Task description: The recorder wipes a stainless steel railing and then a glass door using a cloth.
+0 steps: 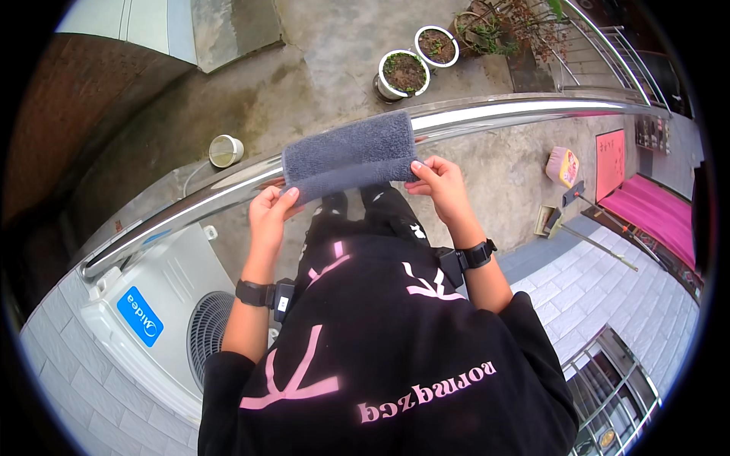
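Observation:
A grey terry towel (351, 151) lies draped over a shiny metal railing (473, 117) in front of me. My left hand (271, 214) pinches the near left corner of the towel between thumb and fingers. At the opposite near corner, my right hand (442, 185) grips the cloth the same way. The towel's near edge is drawn towards me, off the rail, and spans between both hands. Its far side, beyond the rail, is hidden. Each wrist wears a black strap with a small box.
A white Midea air conditioner outdoor unit (165, 296) stands at the left below the railing. Beyond the rail are a white bucket (226, 151) and potted plants (404, 74). At the right are a dustpan (548, 221), a long-handled tool and a pink cloth (653, 214).

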The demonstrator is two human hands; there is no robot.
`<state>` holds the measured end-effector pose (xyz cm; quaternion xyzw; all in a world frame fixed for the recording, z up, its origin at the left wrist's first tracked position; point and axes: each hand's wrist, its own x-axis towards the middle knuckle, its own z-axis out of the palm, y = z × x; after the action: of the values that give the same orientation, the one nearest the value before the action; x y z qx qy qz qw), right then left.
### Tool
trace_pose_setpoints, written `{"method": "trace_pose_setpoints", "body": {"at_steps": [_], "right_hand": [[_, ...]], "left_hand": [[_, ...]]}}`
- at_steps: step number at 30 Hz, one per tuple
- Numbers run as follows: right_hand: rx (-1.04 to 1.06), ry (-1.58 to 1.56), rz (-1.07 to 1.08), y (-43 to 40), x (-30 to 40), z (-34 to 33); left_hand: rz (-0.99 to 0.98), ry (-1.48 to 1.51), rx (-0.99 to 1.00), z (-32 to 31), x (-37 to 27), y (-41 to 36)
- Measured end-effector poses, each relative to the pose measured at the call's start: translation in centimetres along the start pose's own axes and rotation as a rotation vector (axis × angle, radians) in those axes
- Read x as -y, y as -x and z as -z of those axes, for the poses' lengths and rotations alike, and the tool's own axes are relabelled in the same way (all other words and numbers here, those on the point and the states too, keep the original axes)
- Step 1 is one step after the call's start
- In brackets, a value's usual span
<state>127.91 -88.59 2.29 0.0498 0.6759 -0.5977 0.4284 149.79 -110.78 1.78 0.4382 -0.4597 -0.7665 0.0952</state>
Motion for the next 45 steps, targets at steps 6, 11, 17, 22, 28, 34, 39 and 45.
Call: {"method": "trace_pose_setpoints", "body": {"at_steps": [6,11,17,22,28,34,39,45], "right_hand": [[-0.012,-0.082,-0.037,0.3,0.4,0.4],[0.340,-0.170,0.018,0.6,-0.8,2.9],[0.266,-0.035,0.046,1.5,0.9,2.0],[0.221,0.032,-0.007,-0.3,0.4,2.4],[0.026,-0.034,-0.059,-1.1,0.5,0.5],[0.043,-0.068,-0.109,-1.1,0.6,0.9],[0.188,-0.208,0.005,-0.8,0.5,1.8],[0.291,-0.229,0.011,0.1,1.7,2.0]], "left_hand": [[0.156,-0.047,-0.029,-1.0,-0.9,1.2],[0.201,0.130,0.171,0.5,-0.9,1.7],[0.066,0.008,0.174,0.1,-1.1,1.7],[0.126,-0.046,0.075,0.4,0.0,0.6],[0.137,0.002,-0.039,-1.0,-0.6,-0.2],[0.317,0.135,-0.060,-1.6,-0.8,-0.4],[0.266,0.115,-0.089,-1.6,0.0,1.0],[0.187,0.109,0.008,-1.8,-0.8,1.7]]}}
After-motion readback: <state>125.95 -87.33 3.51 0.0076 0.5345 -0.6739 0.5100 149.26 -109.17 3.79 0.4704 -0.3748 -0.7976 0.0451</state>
